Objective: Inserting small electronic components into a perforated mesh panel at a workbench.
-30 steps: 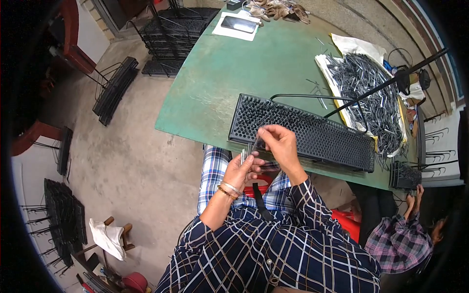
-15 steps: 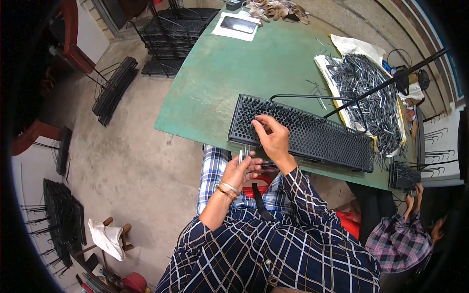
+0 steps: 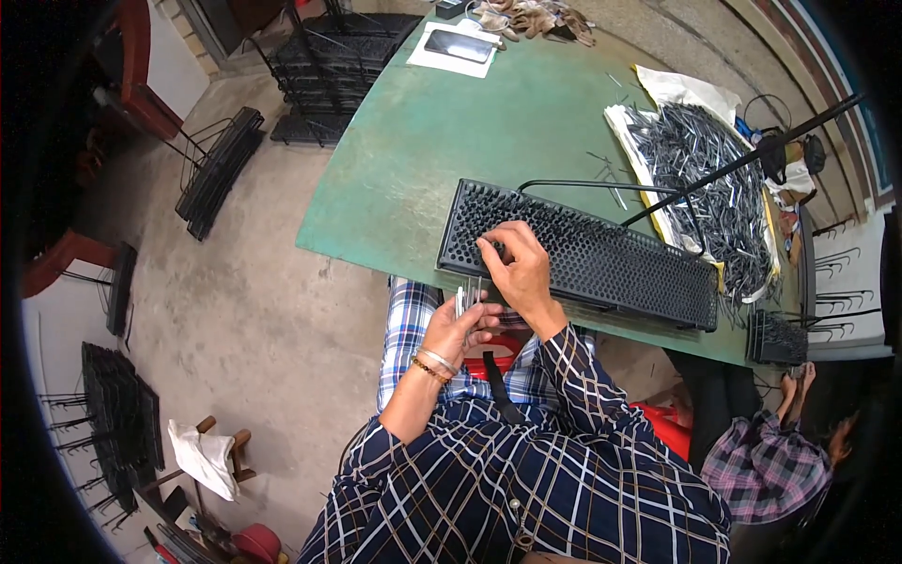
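Observation:
Lying along the table's near edge is a long black panel (image 3: 629, 273), its face covered with rows of small holes or studs and a black rod frame on its back side. My right hand (image 3: 522, 274) rests over its left end, thumb and forefinger pinched together at the surface; whatever is between them is hidden. Just below that end, my left hand (image 3: 454, 331) is closed on several thin grey metal strips (image 3: 469, 297), which stand up between thumb and fingers.
A large heap of dark metal strips (image 3: 705, 169) fills an opened sack on the green table (image 3: 404, 169). A phone (image 3: 458, 46) and work gloves (image 3: 537, 19) sit at the far edge. Black racks (image 3: 221, 174) stand on the floor at left. A co-worker (image 3: 775, 461) sits at right.
My right hand has shifted slightly left and down over the panel, its fingers still pinched. My left hand has moved only a little, keeping the metal strips.

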Demonstrator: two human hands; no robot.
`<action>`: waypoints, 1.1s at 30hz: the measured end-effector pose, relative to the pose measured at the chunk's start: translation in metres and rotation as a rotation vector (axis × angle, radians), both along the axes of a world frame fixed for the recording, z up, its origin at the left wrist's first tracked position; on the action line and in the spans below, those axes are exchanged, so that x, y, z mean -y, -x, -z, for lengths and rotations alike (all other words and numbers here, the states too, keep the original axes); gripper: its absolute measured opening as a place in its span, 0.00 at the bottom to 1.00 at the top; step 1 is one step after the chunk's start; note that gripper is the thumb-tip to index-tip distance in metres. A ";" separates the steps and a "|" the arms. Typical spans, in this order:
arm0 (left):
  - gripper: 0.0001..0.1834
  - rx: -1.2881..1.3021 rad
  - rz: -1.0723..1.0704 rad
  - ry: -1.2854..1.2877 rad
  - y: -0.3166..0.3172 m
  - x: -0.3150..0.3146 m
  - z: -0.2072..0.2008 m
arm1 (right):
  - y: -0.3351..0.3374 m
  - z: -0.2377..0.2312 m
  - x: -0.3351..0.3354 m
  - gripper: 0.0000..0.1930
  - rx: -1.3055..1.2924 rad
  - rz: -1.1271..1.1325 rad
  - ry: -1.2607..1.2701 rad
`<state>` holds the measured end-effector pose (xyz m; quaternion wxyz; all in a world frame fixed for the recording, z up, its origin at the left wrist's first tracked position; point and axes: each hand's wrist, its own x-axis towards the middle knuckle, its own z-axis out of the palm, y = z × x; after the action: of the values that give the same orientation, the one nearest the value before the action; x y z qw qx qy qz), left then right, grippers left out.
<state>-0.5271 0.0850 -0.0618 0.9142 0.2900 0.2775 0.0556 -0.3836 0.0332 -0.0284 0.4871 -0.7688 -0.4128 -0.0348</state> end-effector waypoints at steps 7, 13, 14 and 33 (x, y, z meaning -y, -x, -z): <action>0.15 0.001 -0.019 -0.012 0.003 -0.002 -0.001 | 0.000 0.009 0.002 0.06 -0.043 -0.008 0.043; 0.15 0.008 -0.024 -0.021 0.004 -0.005 -0.003 | 0.001 -0.005 0.006 0.08 -0.065 -0.020 0.130; 0.15 -0.008 -0.022 -0.033 0.003 -0.005 -0.004 | 0.002 -0.013 0.006 0.09 -0.117 -0.012 0.167; 0.18 0.000 -0.012 -0.059 0.006 -0.014 0.000 | 0.005 -0.023 -0.006 0.08 -0.752 -0.114 -0.066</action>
<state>-0.5334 0.0989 -0.0613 0.9049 0.3153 0.2776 0.0692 -0.3884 0.0395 -0.0052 0.6303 -0.6875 -0.2459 0.2638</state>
